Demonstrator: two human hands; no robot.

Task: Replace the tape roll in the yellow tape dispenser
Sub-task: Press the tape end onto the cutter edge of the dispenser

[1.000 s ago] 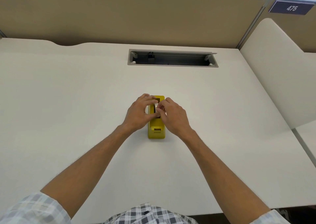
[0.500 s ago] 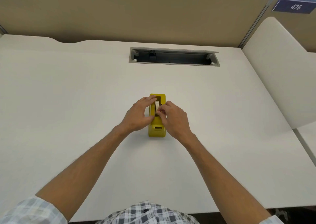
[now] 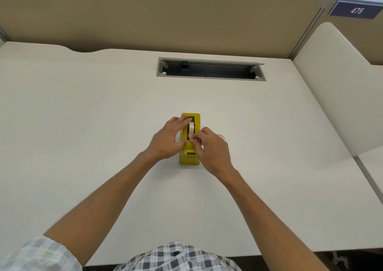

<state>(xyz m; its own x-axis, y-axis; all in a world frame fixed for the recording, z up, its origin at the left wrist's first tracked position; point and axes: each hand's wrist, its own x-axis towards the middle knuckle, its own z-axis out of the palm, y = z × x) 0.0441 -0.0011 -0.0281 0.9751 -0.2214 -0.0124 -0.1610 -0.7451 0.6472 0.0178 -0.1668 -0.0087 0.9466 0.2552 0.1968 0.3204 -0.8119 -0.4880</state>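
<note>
The yellow tape dispenser [image 3: 189, 160] stands lengthwise on the white desk [image 3: 83, 115], its cutter end toward me. A pale tape roll [image 3: 191, 128] sits upright in its slot. My left hand [image 3: 165, 142] grips the dispenser from the left, fingers over the far top edge and thumb against the side. My right hand [image 3: 213, 148] is at the dispenser's right, thumb and forefinger pinched together at the near edge of the roll. A small pale round object [image 3: 221, 136], mostly hidden behind my right hand, lies on the desk.
An open grey cable slot [image 3: 211, 70] is set into the desk behind the dispenser. A tan partition wall [image 3: 165, 18] closes the back. A white side panel [image 3: 339, 88] rises at the right. The desk's front edge is near my body.
My right hand has drawn back toward me and slightly right, uncovering the top of the tape roll. My left hand stays on the dispenser's left side.
</note>
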